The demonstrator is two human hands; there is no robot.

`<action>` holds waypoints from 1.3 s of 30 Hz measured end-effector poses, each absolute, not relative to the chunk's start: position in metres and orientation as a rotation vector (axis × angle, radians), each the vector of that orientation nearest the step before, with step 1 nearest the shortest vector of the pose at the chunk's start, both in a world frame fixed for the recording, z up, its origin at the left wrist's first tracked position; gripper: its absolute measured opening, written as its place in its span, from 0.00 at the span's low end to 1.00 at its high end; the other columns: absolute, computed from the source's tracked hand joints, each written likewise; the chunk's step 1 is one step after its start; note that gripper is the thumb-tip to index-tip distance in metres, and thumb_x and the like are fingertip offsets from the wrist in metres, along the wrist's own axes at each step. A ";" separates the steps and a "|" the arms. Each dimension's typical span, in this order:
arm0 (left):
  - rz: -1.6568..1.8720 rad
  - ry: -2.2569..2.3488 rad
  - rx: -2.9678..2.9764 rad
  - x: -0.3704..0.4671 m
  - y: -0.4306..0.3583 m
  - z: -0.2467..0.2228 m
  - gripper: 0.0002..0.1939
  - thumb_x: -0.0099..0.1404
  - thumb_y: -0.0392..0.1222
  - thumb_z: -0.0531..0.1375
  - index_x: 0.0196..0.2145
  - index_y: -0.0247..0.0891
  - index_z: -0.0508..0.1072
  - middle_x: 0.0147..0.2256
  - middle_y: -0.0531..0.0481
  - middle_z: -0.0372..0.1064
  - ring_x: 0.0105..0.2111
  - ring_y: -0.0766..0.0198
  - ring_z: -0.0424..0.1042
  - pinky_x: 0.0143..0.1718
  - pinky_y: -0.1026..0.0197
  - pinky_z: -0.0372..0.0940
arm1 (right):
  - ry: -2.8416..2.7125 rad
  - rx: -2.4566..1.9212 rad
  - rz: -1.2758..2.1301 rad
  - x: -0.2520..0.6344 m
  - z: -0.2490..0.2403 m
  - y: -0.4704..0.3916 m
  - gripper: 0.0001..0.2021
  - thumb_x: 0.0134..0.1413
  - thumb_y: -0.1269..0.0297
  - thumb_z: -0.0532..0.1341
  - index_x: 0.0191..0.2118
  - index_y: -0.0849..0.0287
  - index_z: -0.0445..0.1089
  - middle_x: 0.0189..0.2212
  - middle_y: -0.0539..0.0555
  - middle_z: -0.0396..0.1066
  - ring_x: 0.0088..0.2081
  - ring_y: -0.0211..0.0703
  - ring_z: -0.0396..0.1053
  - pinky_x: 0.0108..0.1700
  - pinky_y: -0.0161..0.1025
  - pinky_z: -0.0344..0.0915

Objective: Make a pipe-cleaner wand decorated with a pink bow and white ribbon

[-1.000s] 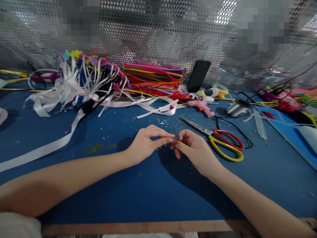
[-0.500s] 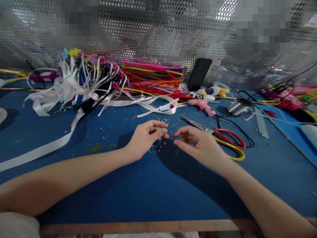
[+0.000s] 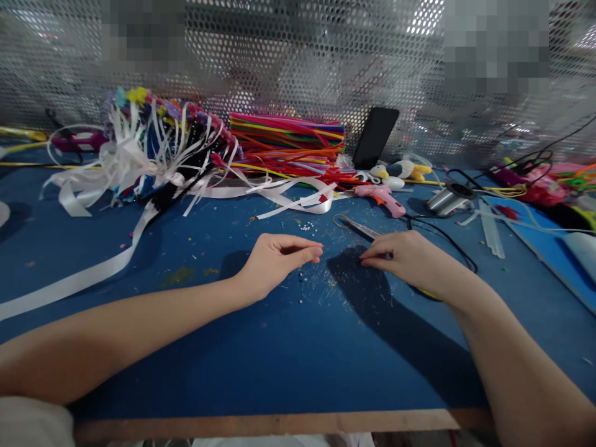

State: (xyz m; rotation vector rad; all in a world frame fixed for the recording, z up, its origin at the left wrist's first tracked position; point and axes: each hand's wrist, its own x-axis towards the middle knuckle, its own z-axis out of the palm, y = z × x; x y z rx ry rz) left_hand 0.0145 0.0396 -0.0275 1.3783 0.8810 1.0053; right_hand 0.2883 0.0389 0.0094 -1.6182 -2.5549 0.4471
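My left hand is closed in a pinch above the blue tabletop, thumb against fingers; whatever lies between the tips is too small to make out. To its right, my right hand is also pinched, palm down, and I cannot see what it holds. Tiny white beads lie scattered just beyond my left fingertips, with a few more below them. My right hand hovers over the scissors, covering most of their handles; the blades and a bit of yellow handle show. A thin wire loop lies at the blade tips.
Behind stand a bundle of coloured pipe cleaners, a black phone and a pink glue gun. White ribbons spread at left. A wire spool and glue sticks lie at right. A perforated metal panel closes the back.
My right hand has moved right, away from my left hand and over the scissors' handles, its fingers closing to a pinch. My left fingers have drawn together while the hand stays nearly in place.
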 end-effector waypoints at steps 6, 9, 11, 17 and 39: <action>1.070 0.873 1.494 0.015 0.037 -0.028 0.08 0.59 0.45 0.68 0.29 0.38 0.80 0.32 0.48 0.78 0.30 0.67 0.72 0.32 0.63 0.66 | -2.516 -1.678 0.358 0.284 0.008 0.039 0.08 0.57 0.66 0.61 0.35 0.54 0.79 0.34 0.50 0.79 0.34 0.43 0.74 0.38 0.41 0.66; 1.100 0.870 1.591 0.016 0.036 -0.025 0.10 0.59 0.43 0.67 0.25 0.36 0.75 0.34 0.49 0.73 0.27 0.71 0.66 0.27 0.65 0.62 | -2.366 -1.616 0.316 0.272 0.011 0.034 0.07 0.58 0.63 0.61 0.36 0.53 0.77 0.34 0.50 0.77 0.34 0.43 0.73 0.35 0.39 0.65; 1.090 0.896 1.654 0.015 0.035 -0.022 0.11 0.59 0.43 0.67 0.23 0.35 0.73 0.38 0.49 0.69 0.24 0.75 0.62 0.26 0.66 0.61 | -2.216 -1.507 0.315 0.262 0.012 0.029 0.06 0.60 0.62 0.61 0.37 0.53 0.76 0.36 0.50 0.77 0.36 0.42 0.72 0.36 0.38 0.65; 1.027 0.897 1.833 0.012 0.033 -0.021 0.10 0.57 0.37 0.65 0.21 0.33 0.69 0.41 0.49 0.66 0.22 0.77 0.59 0.27 0.65 0.60 | -2.091 -1.216 0.349 0.242 0.012 0.014 0.03 0.63 0.64 0.60 0.39 0.53 0.71 0.37 0.50 0.73 0.40 0.40 0.71 0.44 0.38 0.66; 0.986 0.800 1.970 0.012 0.031 -0.022 0.09 0.56 0.32 0.64 0.21 0.34 0.69 0.38 0.50 0.66 0.24 0.74 0.58 0.28 0.64 0.59 | -2.163 -1.041 0.422 0.236 0.009 0.013 0.02 0.62 0.66 0.61 0.38 0.52 0.72 0.35 0.52 0.74 0.40 0.44 0.72 0.45 0.44 0.68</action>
